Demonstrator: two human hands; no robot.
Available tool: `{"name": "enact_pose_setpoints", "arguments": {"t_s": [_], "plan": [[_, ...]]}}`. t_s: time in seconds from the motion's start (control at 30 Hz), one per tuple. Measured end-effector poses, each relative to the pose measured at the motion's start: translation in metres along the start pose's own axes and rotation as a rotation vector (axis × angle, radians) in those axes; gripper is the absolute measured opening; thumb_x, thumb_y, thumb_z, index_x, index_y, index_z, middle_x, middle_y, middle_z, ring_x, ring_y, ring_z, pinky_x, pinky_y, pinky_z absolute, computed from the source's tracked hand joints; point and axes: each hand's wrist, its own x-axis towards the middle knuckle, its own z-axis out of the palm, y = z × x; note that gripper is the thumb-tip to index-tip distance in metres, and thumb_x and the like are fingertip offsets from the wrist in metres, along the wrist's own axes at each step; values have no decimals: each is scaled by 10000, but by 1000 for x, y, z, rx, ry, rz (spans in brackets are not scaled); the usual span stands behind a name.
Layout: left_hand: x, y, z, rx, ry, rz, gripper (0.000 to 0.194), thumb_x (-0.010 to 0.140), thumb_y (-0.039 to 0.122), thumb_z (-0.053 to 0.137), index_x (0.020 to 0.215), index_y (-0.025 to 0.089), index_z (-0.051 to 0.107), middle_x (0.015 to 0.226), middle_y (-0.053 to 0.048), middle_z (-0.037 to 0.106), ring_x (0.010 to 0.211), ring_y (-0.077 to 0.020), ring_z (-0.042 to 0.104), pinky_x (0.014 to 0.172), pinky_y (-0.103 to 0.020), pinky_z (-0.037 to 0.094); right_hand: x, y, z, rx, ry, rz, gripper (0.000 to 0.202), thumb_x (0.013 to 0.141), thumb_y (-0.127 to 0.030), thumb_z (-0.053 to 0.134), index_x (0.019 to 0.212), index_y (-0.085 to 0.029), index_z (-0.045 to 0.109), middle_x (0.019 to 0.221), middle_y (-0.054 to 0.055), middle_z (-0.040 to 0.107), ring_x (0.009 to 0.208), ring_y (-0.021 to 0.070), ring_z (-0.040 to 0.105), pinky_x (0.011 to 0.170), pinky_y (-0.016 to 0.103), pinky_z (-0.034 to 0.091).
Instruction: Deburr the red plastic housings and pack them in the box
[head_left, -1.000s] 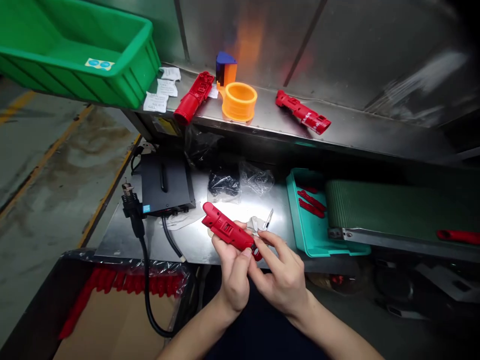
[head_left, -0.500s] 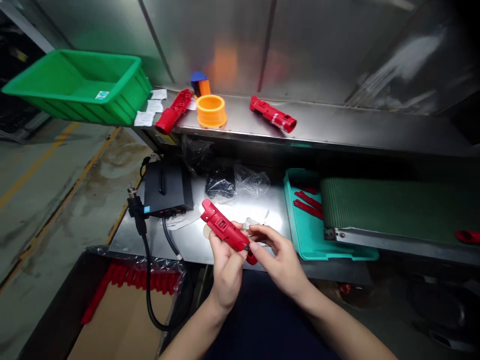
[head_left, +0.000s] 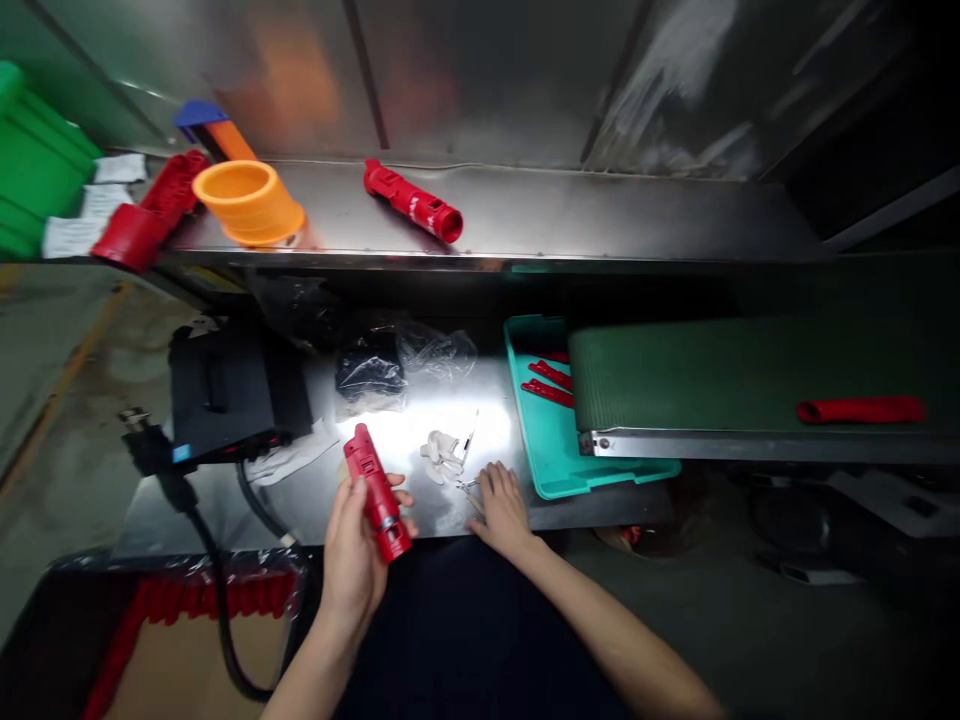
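My left hand [head_left: 354, 548] is wrapped round a red plastic housing [head_left: 379, 490], a long tube-like part with a slot near its upper end and a dark band near its lower end. Right of it, my right hand [head_left: 504, 508] rests low over the metal table, fingers stretched and thumb apart. Its fingertips are beside a small metal hand tool [head_left: 471, 488] that looks like pliers; its handles are partly hidden, and whether I touch it I cannot tell. Crumpled whitish gloves or finger cots [head_left: 442, 455] lie just beyond, near a thin pen-like tool [head_left: 470, 437].
A turquoise tray [head_left: 551, 470] with red strips sits under the green conveyor [head_left: 675, 375], which carries a red part [head_left: 862, 410]. A black box [head_left: 232, 390] with a thick cable stands left. The shelf holds an orange ring [head_left: 251, 205] and red housings [head_left: 412, 203].
My right hand has left the red housing and moved down to the table by the small tool. My left hand keeps the housing, now turned more upright. The view has swung right.
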Motion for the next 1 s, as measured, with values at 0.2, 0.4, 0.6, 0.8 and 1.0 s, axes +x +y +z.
{"name": "enact_pose_setpoints", "arguments": {"t_s": [0.2, 0.4, 0.6, 0.8, 1.0], "plan": [[20, -3, -18, 71, 42, -96, 550, 840, 537, 740, 1259, 206, 610, 823, -5, 687, 629, -191, 658, 426, -260, 538, 16, 2, -3, -185, -164, 85, 290, 981, -360, 699, 1190, -162, 664, 1280, 97, 653, 1170, 275, 635, 1018, 518, 527], [13, 23, -32, 110, -66, -140, 649, 814, 770, 634, 987, 144, 642, 715, -32, 681, 407, -149, 576, 352, -274, 479, -27, -74, -32, -32, -280, -69, 229, 974, -123, 396, 1079, -156, 596, 866, 20, 654, 758, 180, 648, 733, 319, 541], [7, 62, -42, 94, -150, -122, 596, 856, 767, 594, 1005, 190, 631, 912, -95, 723, 624, -221, 684, 371, -273, 478, -21, -187, -51, -301, -119, -471, 269, 786, -144, 470, 1042, -143, 551, 999, 123, 567, 958, 309, 496, 890, 475, 424], [6, 82, -53, 93, -221, -118, 499, 912, 696, 587, 1036, 217, 649, 975, -113, 712, 839, -292, 719, 383, -262, 474, -10, -228, -45, -794, -60, -689, 145, 761, -191, 538, 898, -166, 580, 854, 105, 565, 787, 289, 476, 718, 401, 395], [11, 85, -61, 115, -231, -101, 468, 956, 669, 533, 1091, 235, 645, 963, -105, 694, 843, -281, 707, 371, -255, 444, -5, -237, -40, -935, -72, -732, 107, 771, -218, 575, 871, -182, 560, 827, 99, 572, 778, 300, 527, 708, 400, 401]]}}
